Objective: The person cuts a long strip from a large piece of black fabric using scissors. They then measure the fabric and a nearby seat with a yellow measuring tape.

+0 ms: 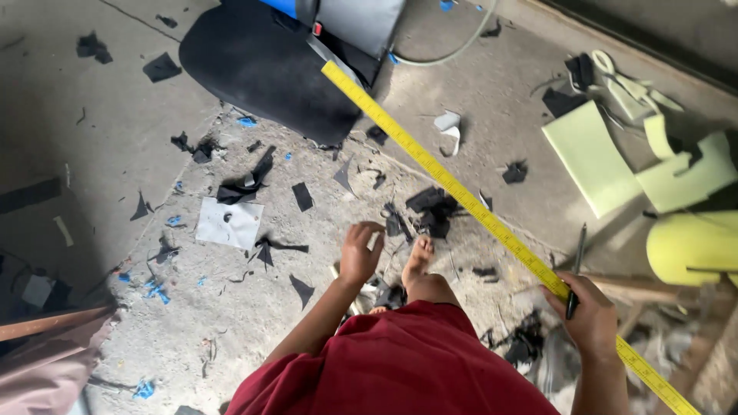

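Observation:
My right hand [590,317] pinches a yellow measuring tape [446,178] and also holds a dark pen [576,265] upright between its fingers. The tape runs diagonally from a black foam sheet [254,65] at the top to the bottom right corner. My left hand [358,253] hangs lower, over the floor, with its fingers curled. A small pale thing shows at its fingertips, but whether the hand holds it is unclear. My bare foot [417,260] and red clothing [400,361] fill the bottom centre.
Black scraps [430,209] and a grey square piece [228,223] litter the concrete floor. Pale green foam pieces [592,157] and a yellow-green roll [692,246] lie at the right. A wooden bar [653,290] runs behind my right hand.

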